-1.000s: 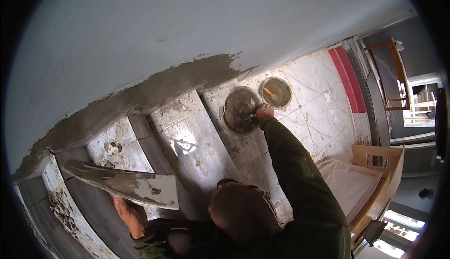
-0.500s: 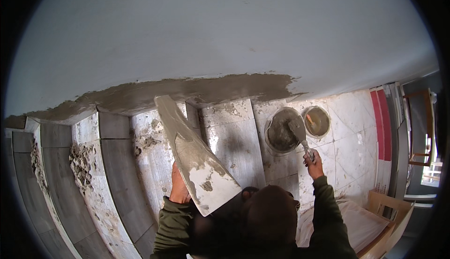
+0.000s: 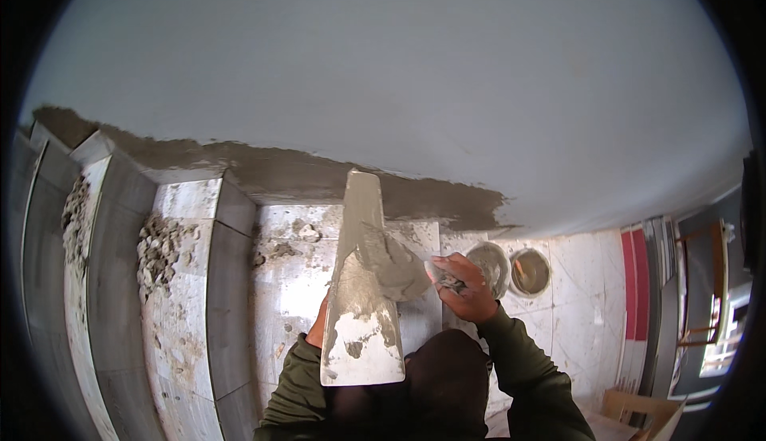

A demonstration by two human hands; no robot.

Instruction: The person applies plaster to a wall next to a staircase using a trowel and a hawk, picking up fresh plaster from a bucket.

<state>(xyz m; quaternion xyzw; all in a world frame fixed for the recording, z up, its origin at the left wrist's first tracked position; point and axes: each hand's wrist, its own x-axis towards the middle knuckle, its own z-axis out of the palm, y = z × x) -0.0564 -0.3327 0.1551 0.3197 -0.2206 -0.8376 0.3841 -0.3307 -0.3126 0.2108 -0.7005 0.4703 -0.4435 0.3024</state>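
My left hand [image 3: 317, 323] is wrapped round the back of a long, tapering plastering float [image 3: 361, 361], its fingers mostly hidden behind it. Grey wet mortar [image 3: 351, 285] coats the float's upper part, while white patches show on the lower part. In my right hand [image 3: 471, 293] is a mortar-smeared trowel [image 3: 403, 273], gripped by the handle. Its blade, loaded with mortar, lies against the right edge of the float. Just beyond, a band of damp mortar [image 3: 295, 171] runs along the foot of the grey wall [image 3: 399, 66].
Right of my right hand stand a bucket of mortar [image 3: 493, 265], partly hidden, and a smaller bucket of liquid [image 3: 530, 273]. Tiled stairs [image 3: 231, 281] at the left carry rubble [image 3: 158, 253]. Red-striped boards [image 3: 635, 281] and a cardboard box [image 3: 646, 413] stand at the right.
My right hand has lifted the trowel out of the mortar bucket and brought it left to the float. The float has turned more upright, and the view has shifted.
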